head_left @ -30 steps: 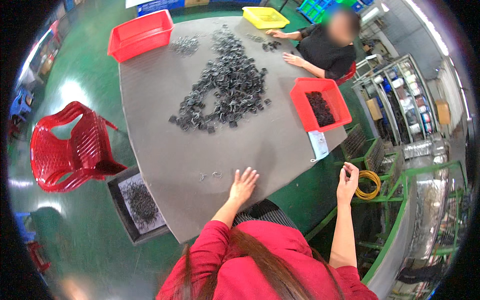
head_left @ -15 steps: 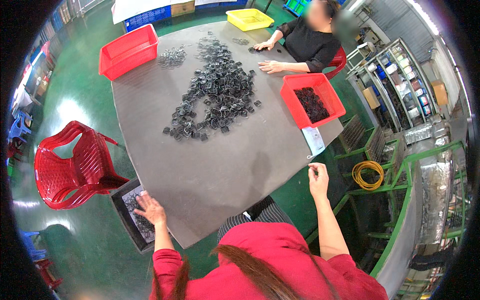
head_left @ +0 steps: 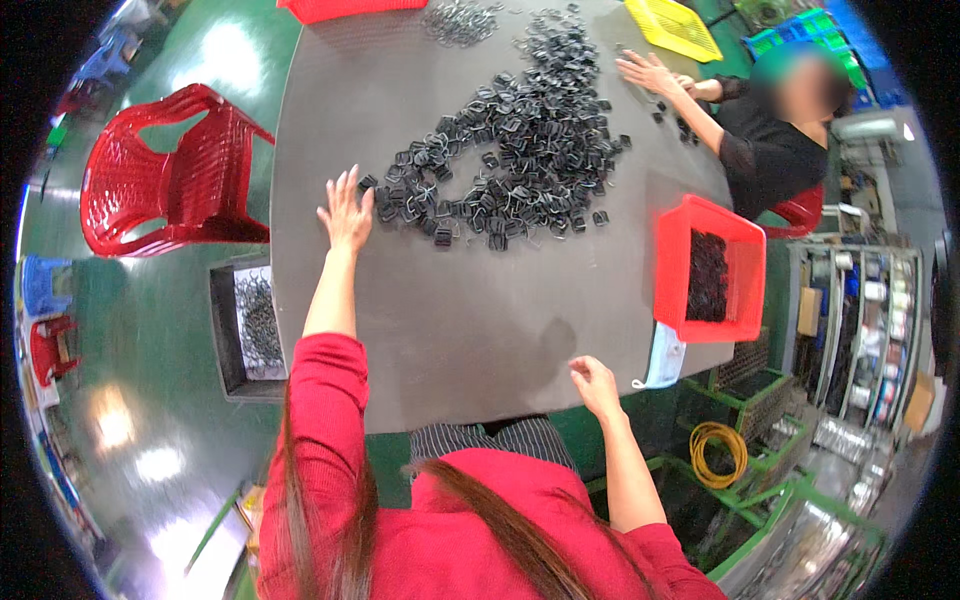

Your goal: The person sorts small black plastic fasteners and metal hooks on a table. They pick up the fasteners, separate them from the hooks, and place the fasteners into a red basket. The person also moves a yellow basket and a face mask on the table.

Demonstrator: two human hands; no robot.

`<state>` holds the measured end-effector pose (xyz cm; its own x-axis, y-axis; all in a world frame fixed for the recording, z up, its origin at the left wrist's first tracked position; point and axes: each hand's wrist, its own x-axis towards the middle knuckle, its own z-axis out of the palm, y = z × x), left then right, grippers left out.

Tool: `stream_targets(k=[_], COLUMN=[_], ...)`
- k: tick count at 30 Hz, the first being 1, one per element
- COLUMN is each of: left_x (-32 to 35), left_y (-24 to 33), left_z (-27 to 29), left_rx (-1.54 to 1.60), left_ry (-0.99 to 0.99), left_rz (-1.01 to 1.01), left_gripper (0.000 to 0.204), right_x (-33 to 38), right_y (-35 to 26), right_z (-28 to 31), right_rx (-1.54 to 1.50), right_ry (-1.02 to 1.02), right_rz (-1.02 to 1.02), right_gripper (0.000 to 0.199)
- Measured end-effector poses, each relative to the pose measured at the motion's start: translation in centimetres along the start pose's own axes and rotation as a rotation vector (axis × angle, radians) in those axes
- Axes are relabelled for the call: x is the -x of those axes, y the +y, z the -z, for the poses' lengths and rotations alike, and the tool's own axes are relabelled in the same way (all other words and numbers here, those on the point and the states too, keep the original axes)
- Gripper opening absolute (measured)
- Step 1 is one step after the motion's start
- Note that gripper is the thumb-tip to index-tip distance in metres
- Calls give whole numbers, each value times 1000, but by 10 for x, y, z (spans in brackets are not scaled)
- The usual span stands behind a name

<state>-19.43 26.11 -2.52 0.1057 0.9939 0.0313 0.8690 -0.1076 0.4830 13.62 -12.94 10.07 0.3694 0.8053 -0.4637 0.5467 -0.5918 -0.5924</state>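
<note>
While the black pile [head_left: 545,135] is flanked left by the nearer left hand [head_left: 347,212] | its grip is spread, released | right hand [head_left: 597,388]: pile's near side, grip cannot be told

A glossy red plastic armchair [head_left: 215,185] stood on the shiny green floor [head_left: 150,330], a blue plastic seat [head_left: 46,286] farther left. A yellow coiled hose [head_left: 700,466] rested by a green metal frame [head_left: 742,404], near a grey metal shelving rack [head_left: 850,330].

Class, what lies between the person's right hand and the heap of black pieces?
In the head view, bare grey tabletop, darkened by a shadow, lies between the right hand and the heap.
</note>
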Motion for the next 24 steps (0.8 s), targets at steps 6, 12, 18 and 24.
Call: stream_targets(k=[6,12,18,24], left_x=[-31,69,173,206], left_y=[90,159,237,269], left_z=[-29,-60,-91,-58], left_rx=[-246,46,611,907], left_ry=[-157,-91,-160,-535], left_rz=[-242,-371,-179,-87], left_gripper=[56,46,39,29], right_x=[-137,-183,-151,-145], right_y=[-27,-74,-43,42], right_z=[-11,-26,-45,-45], right_rx=[36,-36,-149,-274], right_ry=[-138,-159,-33,244], right_rz=[297,203,114,48], right_gripper=[24,67,82,23])
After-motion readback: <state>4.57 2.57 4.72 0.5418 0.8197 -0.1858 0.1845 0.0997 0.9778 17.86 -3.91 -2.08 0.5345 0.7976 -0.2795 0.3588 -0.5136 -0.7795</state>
